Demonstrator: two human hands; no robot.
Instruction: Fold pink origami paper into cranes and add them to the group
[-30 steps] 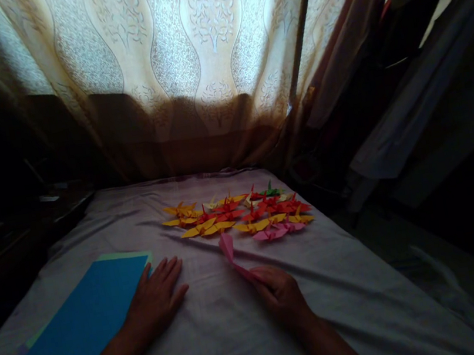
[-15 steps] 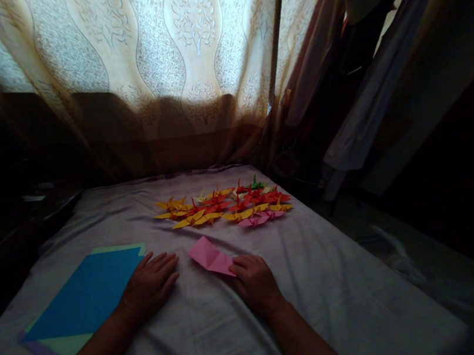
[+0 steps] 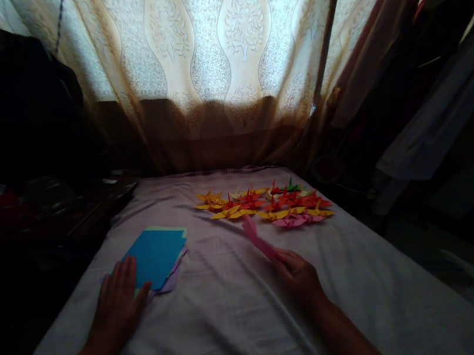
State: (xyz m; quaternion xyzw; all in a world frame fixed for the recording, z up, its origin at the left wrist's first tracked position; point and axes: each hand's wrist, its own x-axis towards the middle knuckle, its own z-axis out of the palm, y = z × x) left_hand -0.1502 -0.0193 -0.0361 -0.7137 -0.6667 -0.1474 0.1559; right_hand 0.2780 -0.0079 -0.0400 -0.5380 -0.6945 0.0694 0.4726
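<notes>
My left hand (image 3: 119,296) lies flat with fingers spread over the near left corner of a stack of coloured paper sheets (image 3: 155,255). The top sheet is blue, with pale green and purple edges showing beneath. My right hand (image 3: 298,275) pinches a folded pink sheet of paper (image 3: 259,239) by its near end. The pink paper is tilted up and seen nearly edge-on, its creases hard to make out. Beyond it, a group of folded paper cranes (image 3: 267,202) in yellow, orange, red, green and pink sits on the cloth.
A pale wrinkled sheet (image 3: 235,314) covers the flat surface under everything. A patterned curtain (image 3: 208,45) hangs at the far end. Dark cluttered furniture (image 3: 102,203) stands along the left, and hanging clothes (image 3: 426,131) are on the right.
My left hand has moved left onto the paper stack, which now sits at a different angle. My right hand has raised and tilted the pink paper. The view has turned left.
</notes>
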